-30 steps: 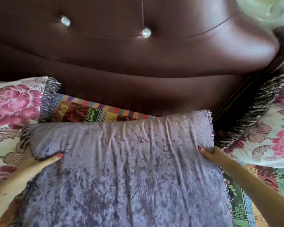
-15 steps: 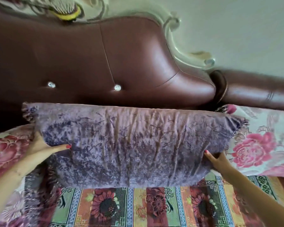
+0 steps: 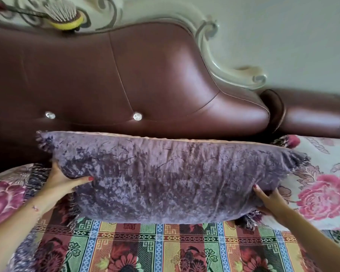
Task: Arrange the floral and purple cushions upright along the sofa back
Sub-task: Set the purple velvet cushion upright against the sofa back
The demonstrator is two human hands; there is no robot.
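Note:
A purple crushed-velvet cushion (image 3: 171,177) with fringed ends stands upright on the seat, its top edge against the brown leather sofa back (image 3: 106,81). My left hand (image 3: 64,180) grips its left side, thumb on the front. Its lower right side is held by my right hand (image 3: 270,203). One floral cushion (image 3: 326,185) with pink roses sits to the right, partly behind the purple one. Another floral cushion (image 3: 4,195) lies at the left edge, partly hidden by my left arm.
A striped, flowered cover (image 3: 165,250) spreads over the seat in front. The sofa back has two crystal buttons (image 3: 137,116) and a carved cream frame (image 3: 224,61). A hairbrush (image 3: 63,14) lies on top of the frame at the upper left. The padded armrest (image 3: 312,112) runs right.
The purple cushion went from lying flat toward me to standing upright against the sofa back. Both hands stayed on its sides. The view tilted up and back.

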